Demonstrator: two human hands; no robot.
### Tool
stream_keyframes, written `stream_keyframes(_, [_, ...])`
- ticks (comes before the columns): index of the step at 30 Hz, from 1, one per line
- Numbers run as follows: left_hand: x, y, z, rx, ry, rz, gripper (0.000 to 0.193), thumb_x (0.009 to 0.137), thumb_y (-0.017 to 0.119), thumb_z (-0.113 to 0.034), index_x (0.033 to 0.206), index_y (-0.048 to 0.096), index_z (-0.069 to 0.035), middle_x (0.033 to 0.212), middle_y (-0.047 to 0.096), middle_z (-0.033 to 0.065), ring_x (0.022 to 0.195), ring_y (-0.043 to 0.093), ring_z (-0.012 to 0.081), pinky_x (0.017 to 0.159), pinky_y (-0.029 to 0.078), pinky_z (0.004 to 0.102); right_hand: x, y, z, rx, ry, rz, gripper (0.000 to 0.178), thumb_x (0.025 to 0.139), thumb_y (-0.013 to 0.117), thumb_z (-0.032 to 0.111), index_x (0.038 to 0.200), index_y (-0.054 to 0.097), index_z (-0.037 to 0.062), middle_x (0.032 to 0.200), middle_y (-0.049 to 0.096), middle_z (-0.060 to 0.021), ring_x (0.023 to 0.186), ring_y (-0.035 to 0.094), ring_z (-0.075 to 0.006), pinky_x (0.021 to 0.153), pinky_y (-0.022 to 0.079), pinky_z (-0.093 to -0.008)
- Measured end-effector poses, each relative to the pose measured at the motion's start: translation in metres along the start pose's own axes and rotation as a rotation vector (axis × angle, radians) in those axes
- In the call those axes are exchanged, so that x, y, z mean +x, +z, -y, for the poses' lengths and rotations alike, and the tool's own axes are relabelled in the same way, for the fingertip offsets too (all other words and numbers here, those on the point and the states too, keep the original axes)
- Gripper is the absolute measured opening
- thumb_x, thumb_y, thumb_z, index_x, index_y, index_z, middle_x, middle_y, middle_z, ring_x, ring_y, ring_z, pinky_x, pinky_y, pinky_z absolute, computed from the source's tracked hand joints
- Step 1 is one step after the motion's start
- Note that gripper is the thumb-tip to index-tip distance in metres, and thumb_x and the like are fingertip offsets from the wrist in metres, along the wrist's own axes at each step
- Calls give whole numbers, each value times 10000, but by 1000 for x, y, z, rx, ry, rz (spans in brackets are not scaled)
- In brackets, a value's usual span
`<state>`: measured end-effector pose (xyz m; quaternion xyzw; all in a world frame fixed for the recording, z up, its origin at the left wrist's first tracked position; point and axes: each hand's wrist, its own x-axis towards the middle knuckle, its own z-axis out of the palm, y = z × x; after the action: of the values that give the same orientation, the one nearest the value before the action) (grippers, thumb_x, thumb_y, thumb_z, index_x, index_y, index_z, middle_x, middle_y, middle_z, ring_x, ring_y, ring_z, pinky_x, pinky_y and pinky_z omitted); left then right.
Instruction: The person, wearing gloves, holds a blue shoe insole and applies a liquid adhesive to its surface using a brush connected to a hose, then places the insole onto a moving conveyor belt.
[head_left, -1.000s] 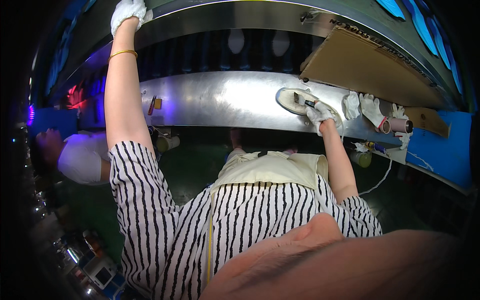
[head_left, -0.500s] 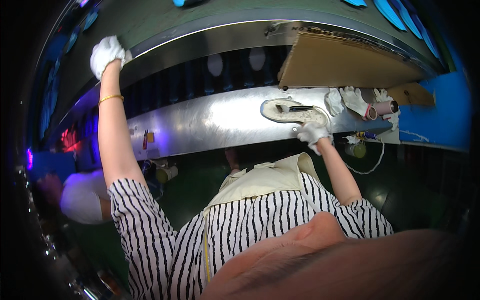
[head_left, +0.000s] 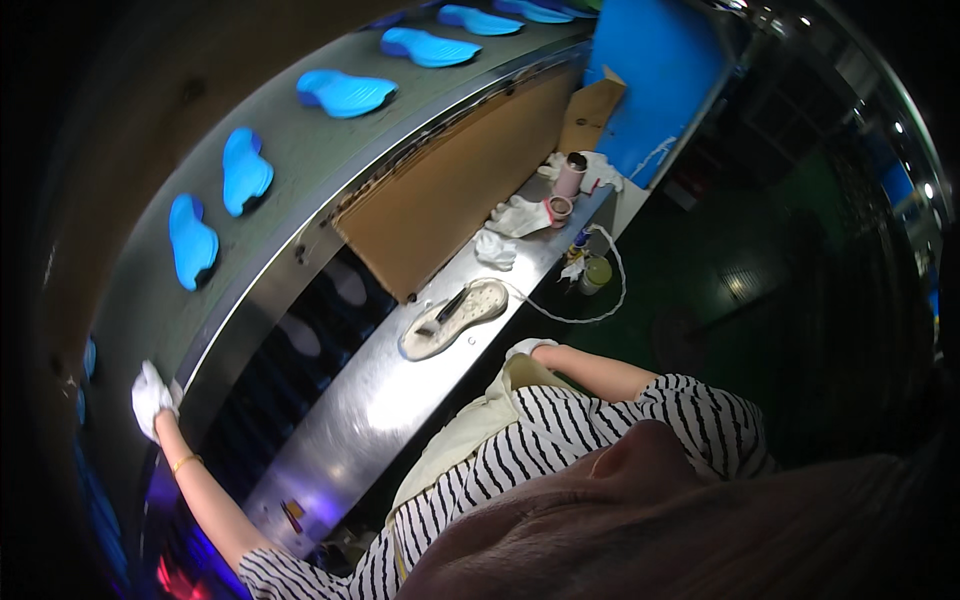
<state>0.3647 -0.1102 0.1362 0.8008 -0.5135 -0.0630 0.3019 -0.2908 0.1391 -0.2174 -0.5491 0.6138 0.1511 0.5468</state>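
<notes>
My left hand (head_left: 153,400), in a white glove, is at the near edge of the dark conveyor belt (head_left: 270,235) at far left. Its fingers look curled; a pale bit shows beside them, too small to name. My right hand (head_left: 530,347), also gloved, is low by the cream apron (head_left: 455,440), which partly covers it, so its fingers are hidden. Beyond that hand, a whitish shoe sole (head_left: 485,302) lies on the metal shelf (head_left: 370,400). A dark-handled brush (head_left: 447,312) rests on top of the sole. Several blue shoe soles (head_left: 345,92) are spaced along the belt.
A cardboard sheet (head_left: 450,180) leans between belt and shelf. White gloves (head_left: 522,215), a pink cylinder (head_left: 570,175) and a pink cup (head_left: 559,208) stand toward the shelf's far end. A white cord (head_left: 622,270) loops beside it. A blue panel (head_left: 650,80) rises behind.
The view has swung to the right, bringing more blue soles into sight. My right hand has left the whitish sole and drawn back to the apron. My left hand stays at the belt edge.
</notes>
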Motion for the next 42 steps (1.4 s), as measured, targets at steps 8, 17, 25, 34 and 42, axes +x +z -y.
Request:
stream_keyframes(8, [6,0,4,179,-7,-1,674,978,354,-593,1118,687,-23,1091,691,202,1013,655,400,860,502,471,-78,37,-29,416,-294,-274,362,843,678,365,1009,717,46,886,701,-43,781,607,-161,697,524,-370])
stream_keyframes(17, [-3,-17,10,206,197,35,664,975,371,-601,1238,642,-55,1155,686,170,1042,652,369,895,490,445,-106,62,-35,598,-329,-432,280,829,687,287,982,730,56,848,695,-13,763,601,-145,699,513,-353])
stream_keyframes(25, [-35,-25,-13,193,234,-44,658,980,379,-584,1248,637,-41,1211,667,161,1100,629,357,937,478,428,-86,70,-45,508,-312,-399,231,873,657,248,1006,741,79,893,711,-18,791,610,-139,745,512,-333])
stream_keyframes(34, [-62,0,-49,79,241,-19,651,983,383,-577,1240,640,-36,1191,673,154,1070,638,339,917,488,416,-114,29,-46,318,-171,-686,376,854,570,443,951,719,112,920,706,-137,821,665,-304,751,513,-416])
stream_keyframes(42, [-65,38,-82,33,269,57,645,986,386,-570,1232,642,-32,1173,679,148,1044,647,323,900,496,406,-141,12,-60,440,-239,-850,365,914,567,431,970,709,100,917,709,-121,846,663,-298,756,506,-401])
